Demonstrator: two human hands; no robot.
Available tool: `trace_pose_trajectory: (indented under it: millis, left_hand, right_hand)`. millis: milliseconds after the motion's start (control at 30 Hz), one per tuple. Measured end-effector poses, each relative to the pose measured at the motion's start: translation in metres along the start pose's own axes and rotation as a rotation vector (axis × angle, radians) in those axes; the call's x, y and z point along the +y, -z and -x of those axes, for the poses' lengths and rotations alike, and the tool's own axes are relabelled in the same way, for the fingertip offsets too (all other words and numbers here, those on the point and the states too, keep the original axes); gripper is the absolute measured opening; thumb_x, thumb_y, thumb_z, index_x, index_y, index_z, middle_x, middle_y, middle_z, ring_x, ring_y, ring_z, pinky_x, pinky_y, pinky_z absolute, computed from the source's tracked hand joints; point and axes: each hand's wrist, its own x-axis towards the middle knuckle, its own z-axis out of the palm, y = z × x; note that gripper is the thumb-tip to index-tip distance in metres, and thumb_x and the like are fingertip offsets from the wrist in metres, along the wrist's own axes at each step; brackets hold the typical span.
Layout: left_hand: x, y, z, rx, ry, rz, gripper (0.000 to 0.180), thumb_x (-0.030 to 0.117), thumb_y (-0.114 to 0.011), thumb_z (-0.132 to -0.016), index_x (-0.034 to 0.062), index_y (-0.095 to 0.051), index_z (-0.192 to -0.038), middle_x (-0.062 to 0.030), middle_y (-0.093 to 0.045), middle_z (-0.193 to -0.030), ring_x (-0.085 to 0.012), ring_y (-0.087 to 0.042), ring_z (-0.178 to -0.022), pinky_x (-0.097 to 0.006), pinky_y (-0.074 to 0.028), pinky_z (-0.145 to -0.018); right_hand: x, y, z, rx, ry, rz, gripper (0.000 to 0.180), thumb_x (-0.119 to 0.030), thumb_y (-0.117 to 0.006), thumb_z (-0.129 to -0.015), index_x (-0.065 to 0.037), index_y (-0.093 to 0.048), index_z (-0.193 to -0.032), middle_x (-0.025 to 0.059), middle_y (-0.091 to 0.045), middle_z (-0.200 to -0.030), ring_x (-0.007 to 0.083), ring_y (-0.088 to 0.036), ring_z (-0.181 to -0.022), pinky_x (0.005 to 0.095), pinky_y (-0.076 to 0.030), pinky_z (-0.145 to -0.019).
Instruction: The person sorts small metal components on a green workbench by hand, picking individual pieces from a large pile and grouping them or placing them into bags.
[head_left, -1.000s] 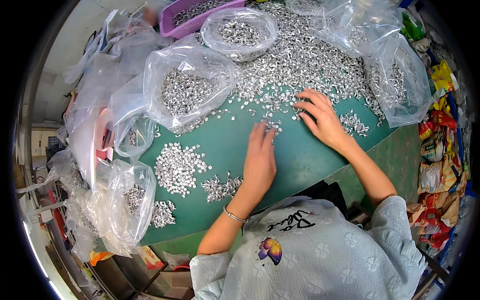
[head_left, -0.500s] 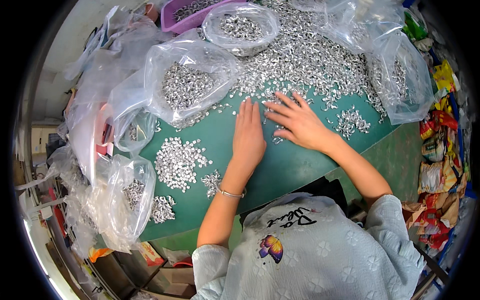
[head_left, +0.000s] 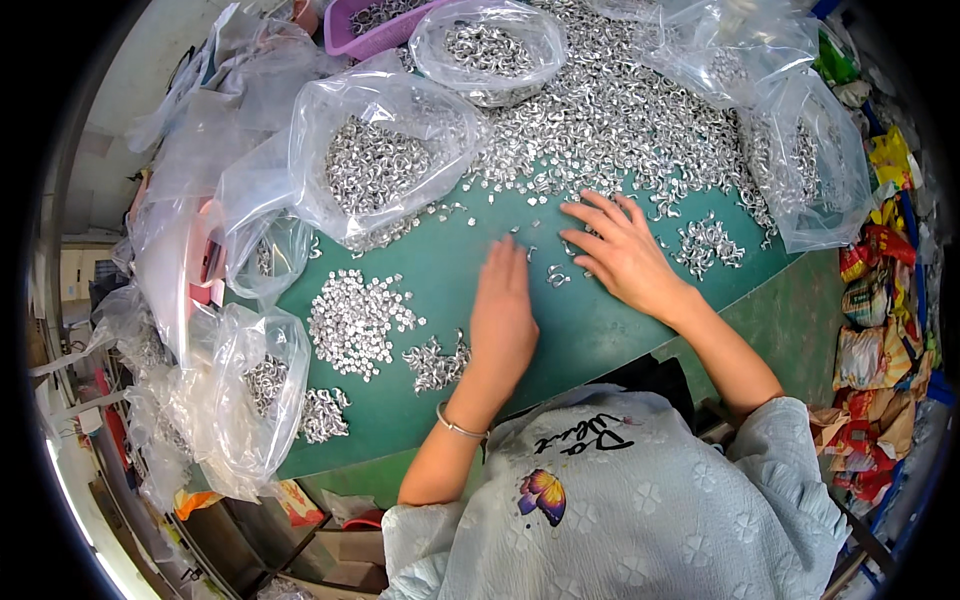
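Observation:
Over the green tabletop [head_left: 585,340], my left hand [head_left: 503,315] is slightly blurred, with its fingers stretched out side by side. I see nothing held in it. My right hand [head_left: 625,250] is palm down, fingers spread, their tips close to the edge of a large heap of small curved silver metal pieces [head_left: 620,125]. A few loose metal pieces [head_left: 557,275] lie between the two hands. Left of my left hand are a small pile of curved pieces [head_left: 436,364] and a wider pile of small, compact silver pieces [head_left: 358,322]. Another small pile [head_left: 708,246] lies right of my right hand.
Clear plastic bags with metal pieces stand at the left [head_left: 375,165], back [head_left: 490,55] and right [head_left: 805,165]. A purple basket [head_left: 345,40] sits at the back left. Another bag [head_left: 265,390] rests at the table's left edge. Colourful packages [head_left: 865,350] line the far right.
My left hand has drawn back toward me, away from the heap. My right hand has shifted to the right, widening the gap between the hands and uncovering loose pieces.

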Motion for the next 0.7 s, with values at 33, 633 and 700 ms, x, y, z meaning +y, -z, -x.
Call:
trace_pose_trajectory:
  millis: [33,633,700]
  left_hand:
    - [0.004,-0.002,0.004,-0.048,-0.026,0.029,0.057,-0.017,-0.049,-0.070,-0.0098,-0.047,-0.127,-0.0275,-0.040,-0.139,-0.0431,-0.038,-0.132,-0.050,-0.032,-0.110]
    - [0.023,0.004,0.006,0.069,0.121,0.242,0.050,-0.007,-0.061,-0.079,0.0017,-0.052,-0.128,-0.0165,-0.050,-0.125,-0.0357,-0.048,-0.111,-0.042,-0.041,-0.096]
    - [0.025,0.001,0.003,0.028,0.078,0.210,0.051,-0.005,-0.063,-0.078,0.0036,-0.053,-0.128,-0.0157,-0.049,-0.125,-0.0351,-0.048,-0.111,-0.043,-0.041,-0.096]
  right_hand:
    - [0.002,0.001,0.001,0.035,-0.029,0.009,0.030,-0.010,-0.069,-0.078,-0.006,-0.064,-0.107,0.0081,-0.054,-0.123,0.0300,-0.046,-0.120,0.0442,-0.035,-0.101]
    - [-0.010,0.011,0.011,-0.038,-0.069,-0.122,0.024,-0.008,-0.066,-0.079,-0.003,-0.065,-0.102,0.0070,-0.057,-0.095,0.0244,-0.052,-0.094,0.0355,-0.039,-0.079]
    - [-0.011,0.012,0.012,-0.017,-0.102,-0.148,0.023,-0.008,-0.068,-0.077,-0.003,-0.065,-0.099,0.0071,-0.057,-0.096,0.0247,-0.052,-0.094,0.0360,-0.039,-0.079]
